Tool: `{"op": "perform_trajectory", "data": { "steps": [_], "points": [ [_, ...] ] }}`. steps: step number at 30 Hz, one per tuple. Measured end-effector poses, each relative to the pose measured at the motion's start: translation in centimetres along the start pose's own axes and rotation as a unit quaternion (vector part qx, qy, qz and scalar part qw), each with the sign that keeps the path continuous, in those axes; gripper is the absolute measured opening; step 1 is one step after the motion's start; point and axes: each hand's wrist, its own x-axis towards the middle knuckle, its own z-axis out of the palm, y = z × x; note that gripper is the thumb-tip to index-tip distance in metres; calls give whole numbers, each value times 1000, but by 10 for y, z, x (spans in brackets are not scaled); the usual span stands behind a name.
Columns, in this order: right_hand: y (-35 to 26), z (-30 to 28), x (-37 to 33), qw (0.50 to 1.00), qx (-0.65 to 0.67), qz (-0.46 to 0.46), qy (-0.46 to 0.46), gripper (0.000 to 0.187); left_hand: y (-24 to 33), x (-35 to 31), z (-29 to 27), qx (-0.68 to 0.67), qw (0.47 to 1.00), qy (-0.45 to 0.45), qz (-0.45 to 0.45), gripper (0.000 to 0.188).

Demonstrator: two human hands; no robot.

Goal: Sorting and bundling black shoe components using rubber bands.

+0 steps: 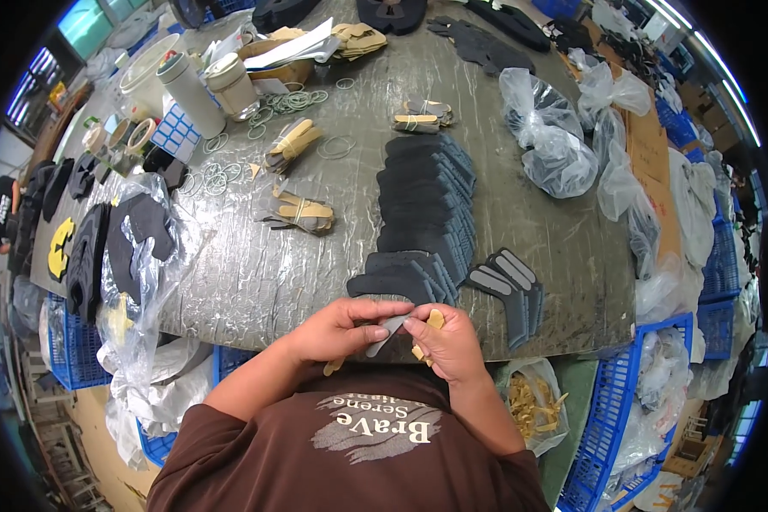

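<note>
At the near edge of the table, my left hand (346,329) is closed on a small grey strip (387,334). My right hand (449,343) pinches the other end of that strip with thumb and forefinger. Tan backing strips (436,319) are tucked in the fingers of my right hand. Just beyond my hands runs a long overlapping row of black and blue-grey angled pieces (418,205). To the right of that row lie a few similar pieces with light grey strips on them (512,286).
Rubber-banded bundles of strips (305,213) and loose rubber bands (288,102) lie left of the row. Farther back left stand a tumbler (189,96) and a jar (232,85). Clear plastic bags (550,136) are at right. Below the right edge sits a bag of tan scraps (533,405) beside a blue crate (610,427).
</note>
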Motion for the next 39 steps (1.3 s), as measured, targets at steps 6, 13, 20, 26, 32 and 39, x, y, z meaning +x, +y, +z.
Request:
{"op": "perform_trajectory", "data": {
  "steps": [6,13,20,26,32,39],
  "points": [
    [9,-5,1,993,107,27,-33,5,-4,-1,-1,-38,997,-42,42,42],
    [12,-6,2,973,201,54,-100,10,-15,-3,-7,-171,981,-80,-53,43],
    [8,-6,-4,979,182,52,-70,8,-5,3,3,-107,994,-22,9,39],
    [14,-4,-5,979,195,32,-52,10,-3,2,1,-62,997,-39,12,40],
    [13,-2,-5,979,194,44,-41,10,-6,2,0,-68,997,-37,-3,41],
    [19,-4,-4,981,188,42,-38,9,-15,5,4,-39,997,-6,73,38]
  ]
}}
